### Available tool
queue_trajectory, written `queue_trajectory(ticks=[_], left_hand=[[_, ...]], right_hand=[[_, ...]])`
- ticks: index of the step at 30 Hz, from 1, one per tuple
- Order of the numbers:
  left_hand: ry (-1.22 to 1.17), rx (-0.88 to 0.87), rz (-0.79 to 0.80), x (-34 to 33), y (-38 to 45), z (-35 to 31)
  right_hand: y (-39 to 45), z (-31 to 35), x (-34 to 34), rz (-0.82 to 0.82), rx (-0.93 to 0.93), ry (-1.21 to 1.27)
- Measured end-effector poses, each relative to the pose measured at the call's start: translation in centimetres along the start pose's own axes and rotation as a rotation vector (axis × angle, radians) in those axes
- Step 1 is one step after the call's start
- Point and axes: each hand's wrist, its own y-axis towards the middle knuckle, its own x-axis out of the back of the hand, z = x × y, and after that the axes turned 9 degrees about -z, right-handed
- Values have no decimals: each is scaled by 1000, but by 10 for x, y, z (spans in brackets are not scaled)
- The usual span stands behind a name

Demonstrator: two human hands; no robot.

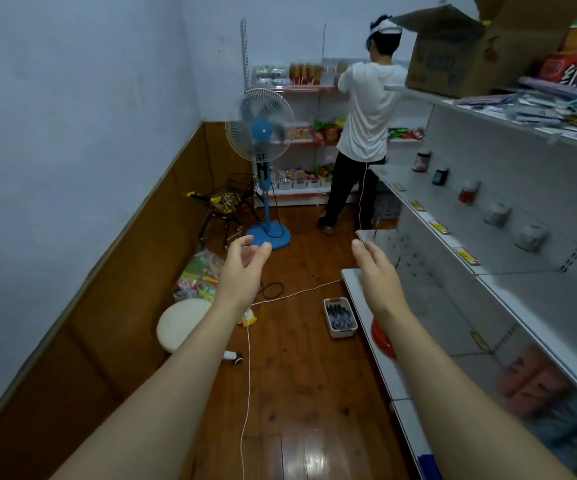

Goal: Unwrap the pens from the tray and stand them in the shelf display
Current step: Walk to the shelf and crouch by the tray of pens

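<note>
White tray [340, 317]: sitting on the floor, near the shelf [429, 216], pens [339, 316] lying inside
Left hand [243, 268]: hovering spread, holding nothing
Right hand [375, 271]: reaching forward, relaxed, holding nothing
Progress: seemingly not starting yet, nothing unwrapped

The tray [340, 317] of pens [339, 315] sits on the floor [301, 375], just left of the shelf unit [488, 258]. A stool [182, 323] stands further left, the fan [261, 133] behind it.

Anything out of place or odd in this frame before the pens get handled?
Yes: the tray of pens sits on the floor beside the shelf base, and a white cable trails loose across the walkway. Both hands, left hand and right hand, are empty.
</note>
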Motion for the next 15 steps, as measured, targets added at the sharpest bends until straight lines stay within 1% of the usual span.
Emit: queue_trajectory(ticks=[6,9,15], left_hand=[[9,7,0,-53,52,3],[18,5,13,-69,75,9],[29,33,31,-91,137,45]], right_hand=[[78,-17,-9,7,-39,63],[106,-25,-19,23,-40,41],[163,-49,-59,46,-82,-1]])
